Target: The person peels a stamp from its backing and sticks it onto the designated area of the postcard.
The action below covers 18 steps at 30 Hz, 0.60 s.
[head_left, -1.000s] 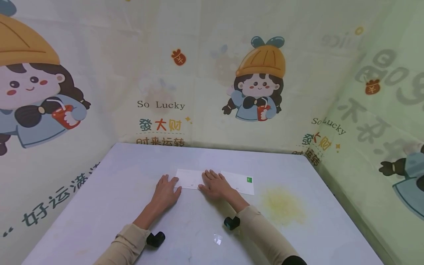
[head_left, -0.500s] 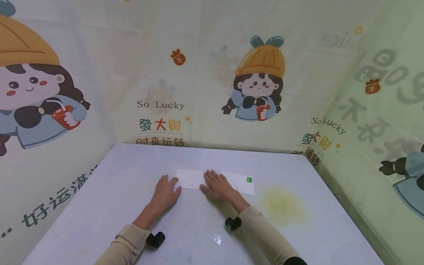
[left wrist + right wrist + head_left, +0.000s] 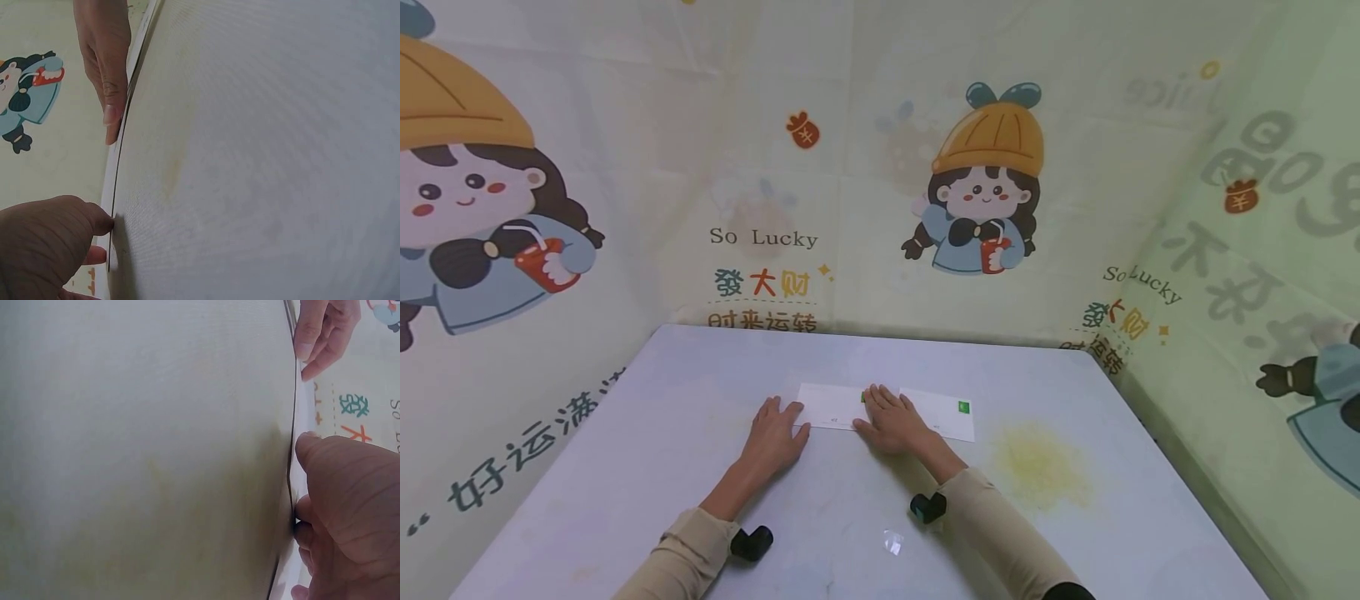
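Note:
Two white envelopes lie side by side on the table, seen in the head view. My left hand touches the left end of the left envelope with thumb and fingertips. My right hand rests with straight fingers across the place where the two envelopes meet, hiding part of both. A sliver of a green stamp shows beside its fingertips. The right envelope has a green stamp at its upper right corner. The wrist views show both hands and the envelopes edge-on, low over the table.
A small clear plastic piece lies on the white table between the forearms. A yellow stain marks the tabletop to the right. Printed cloth hangs behind the table and along its sides.
My right hand has shifted slightly right, and a green stamp edge now shows beside its fingertips. The left hand and the envelopes stay nearly where they were.

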Each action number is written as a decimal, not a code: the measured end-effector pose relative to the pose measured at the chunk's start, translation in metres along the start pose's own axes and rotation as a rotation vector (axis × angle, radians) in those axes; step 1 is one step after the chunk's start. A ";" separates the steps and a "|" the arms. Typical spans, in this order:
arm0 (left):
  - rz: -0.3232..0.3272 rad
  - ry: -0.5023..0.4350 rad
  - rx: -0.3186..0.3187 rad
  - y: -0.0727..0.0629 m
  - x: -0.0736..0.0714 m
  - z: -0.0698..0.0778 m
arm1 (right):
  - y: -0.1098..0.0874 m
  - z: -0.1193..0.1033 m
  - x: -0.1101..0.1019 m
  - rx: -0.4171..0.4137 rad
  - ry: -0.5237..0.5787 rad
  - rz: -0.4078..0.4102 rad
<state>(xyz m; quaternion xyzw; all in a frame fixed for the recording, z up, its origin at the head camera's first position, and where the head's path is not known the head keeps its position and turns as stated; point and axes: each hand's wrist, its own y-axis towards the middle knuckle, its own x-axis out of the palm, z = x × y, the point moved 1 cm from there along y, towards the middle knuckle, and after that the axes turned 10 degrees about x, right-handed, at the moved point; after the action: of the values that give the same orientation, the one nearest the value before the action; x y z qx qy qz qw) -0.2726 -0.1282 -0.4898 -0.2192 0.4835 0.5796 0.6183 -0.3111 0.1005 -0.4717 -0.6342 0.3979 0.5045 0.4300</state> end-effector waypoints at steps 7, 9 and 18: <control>-0.003 0.000 -0.009 -0.001 -0.001 0.001 | 0.002 0.000 0.000 0.006 -0.011 -0.004; -0.011 0.000 -0.015 -0.001 -0.001 0.000 | 0.002 0.000 0.001 0.014 -0.016 -0.005; -0.018 -0.004 -0.018 -0.002 0.001 -0.001 | -0.001 0.000 -0.001 0.023 -0.024 0.003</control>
<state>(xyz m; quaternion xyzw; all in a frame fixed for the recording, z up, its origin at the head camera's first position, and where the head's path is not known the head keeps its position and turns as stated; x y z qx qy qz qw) -0.2713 -0.1293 -0.4916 -0.2279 0.4749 0.5788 0.6225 -0.3108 0.1007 -0.4704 -0.6227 0.3993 0.5081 0.4412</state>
